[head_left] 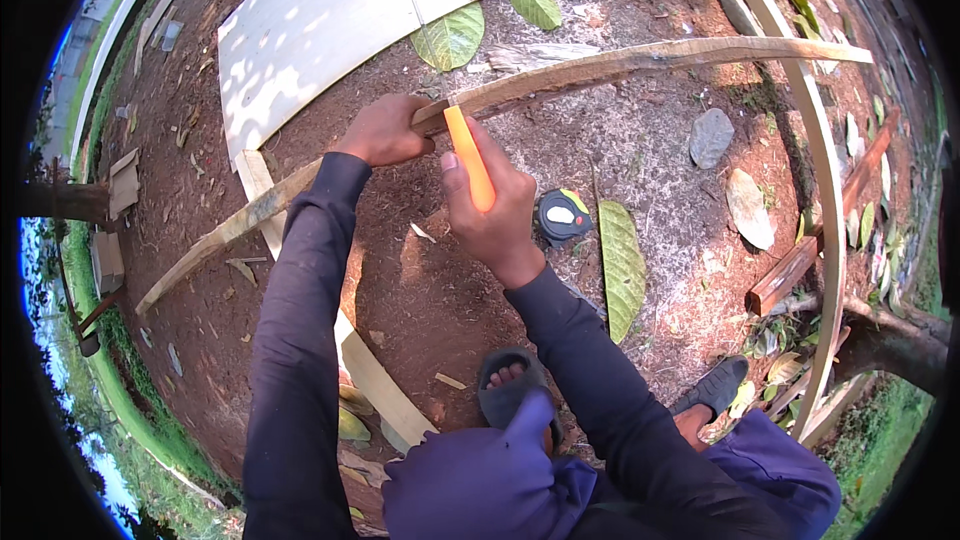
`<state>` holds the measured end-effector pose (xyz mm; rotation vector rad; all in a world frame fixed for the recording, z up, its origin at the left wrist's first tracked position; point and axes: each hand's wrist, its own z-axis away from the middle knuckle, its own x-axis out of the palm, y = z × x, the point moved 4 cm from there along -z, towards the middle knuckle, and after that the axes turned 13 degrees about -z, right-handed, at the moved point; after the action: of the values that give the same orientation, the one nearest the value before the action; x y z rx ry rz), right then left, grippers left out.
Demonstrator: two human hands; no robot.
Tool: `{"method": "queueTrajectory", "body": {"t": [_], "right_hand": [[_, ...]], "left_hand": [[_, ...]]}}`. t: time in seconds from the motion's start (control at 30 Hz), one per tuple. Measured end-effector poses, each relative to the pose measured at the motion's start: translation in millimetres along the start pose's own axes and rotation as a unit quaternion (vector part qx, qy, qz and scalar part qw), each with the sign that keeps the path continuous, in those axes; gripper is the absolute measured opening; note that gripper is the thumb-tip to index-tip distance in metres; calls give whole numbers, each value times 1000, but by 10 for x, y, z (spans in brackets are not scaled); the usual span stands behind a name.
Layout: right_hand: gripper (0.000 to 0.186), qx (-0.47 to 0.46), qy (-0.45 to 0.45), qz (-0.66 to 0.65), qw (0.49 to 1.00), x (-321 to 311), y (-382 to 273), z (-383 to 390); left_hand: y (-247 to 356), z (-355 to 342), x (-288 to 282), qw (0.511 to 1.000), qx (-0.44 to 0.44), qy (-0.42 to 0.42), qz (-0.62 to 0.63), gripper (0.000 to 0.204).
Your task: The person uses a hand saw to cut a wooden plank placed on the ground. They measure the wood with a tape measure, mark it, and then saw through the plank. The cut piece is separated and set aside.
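A long, rough wooden strip runs crosswise in front of me, its left part reaching down toward the ground. My left hand is closed around it near the middle. Just right of that grip, the orange handle of a handsaw sits in my right hand, fingers wrapped round it. The saw's thin blade is seen almost edge-on, pointing away from me and meeting the strip beside my left hand. Whether its teeth have cut into the wood cannot be made out. A tape measure lies on the ground right of my right hand.
A pale board covers the ground at the far left. Another wooden strip stretches along the right, crossing the one I hold. A lighter strip lies beneath my arms. A grey stone, a reddish wood piece and large leaves are scattered about.
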<state>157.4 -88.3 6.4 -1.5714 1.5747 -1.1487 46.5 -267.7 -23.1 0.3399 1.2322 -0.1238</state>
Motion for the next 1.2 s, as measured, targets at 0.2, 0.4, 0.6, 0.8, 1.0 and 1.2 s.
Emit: {"method": "queueTrajectory", "body": {"t": [0.2, 0.4, 0.6, 0.8, 1.0, 1.2], "right_hand": [[32, 278, 101, -307, 905, -228, 313, -202], [42, 83, 18, -60, 995, -327, -121, 66], [44, 154, -22, 41, 987, -433, -535, 617], [45, 154, -16, 60, 986, -450, -588, 816], [46, 179, -17, 85, 980, -445, -866, 1022], [44, 159, -21, 92, 983, -506, -936, 973]], "left_hand": [[50, 12, -34, 995, -14, 4, -99, 61], [81, -80, 8, 996, -34, -18, -85, 57], [79, -25, -20, 994, -70, -27, -74, 54], [128, -26, -38, 993, -77, -39, -77, 58], [142, 6, -26, 988, -112, -33, -102, 62], [207, 19, -78, 985, -120, -48, -115, 67]]}}
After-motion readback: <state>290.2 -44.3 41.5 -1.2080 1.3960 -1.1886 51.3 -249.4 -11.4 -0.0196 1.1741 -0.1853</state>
